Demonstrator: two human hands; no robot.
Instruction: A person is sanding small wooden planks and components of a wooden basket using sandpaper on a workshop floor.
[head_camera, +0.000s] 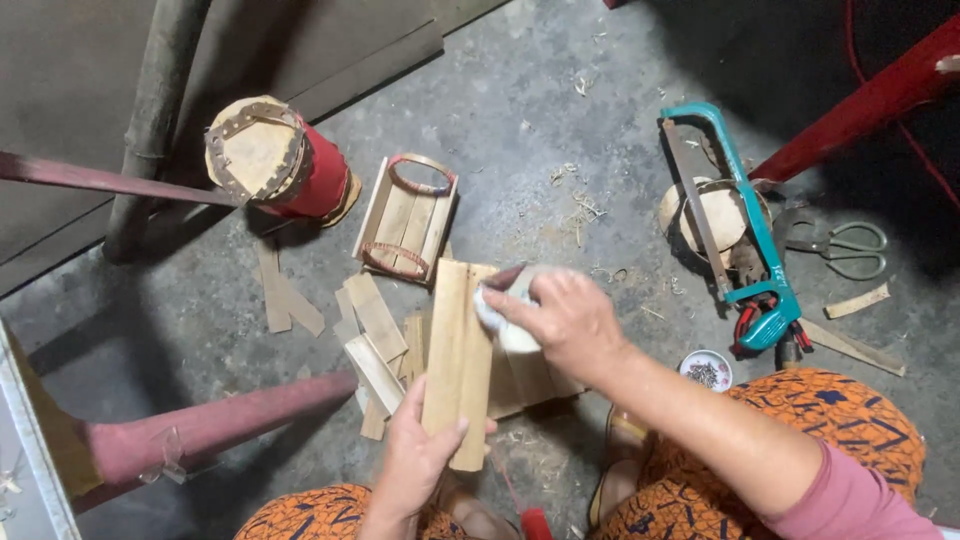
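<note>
Presently left hand (418, 452) pinched the lower end of the bamboo slats (458, 355), held above the floor (540, 130); right hand (562, 318) closed on a white cloth (497, 312) rubbing them. Risk: loose one-end grip, slats could slip or splinter

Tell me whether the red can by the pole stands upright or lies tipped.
Tipped. The red can lies on its side on the floor, its round end facing the camera.

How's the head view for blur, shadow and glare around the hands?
Head view: the right hand and the white bottle it grips are motion-smeared; the left hand and its pale wooden slats are sharp. Dark shadow fills the top right, behind the teal-framed hacksaw. Light on the grey concrete floor is soft, no glare.
</note>
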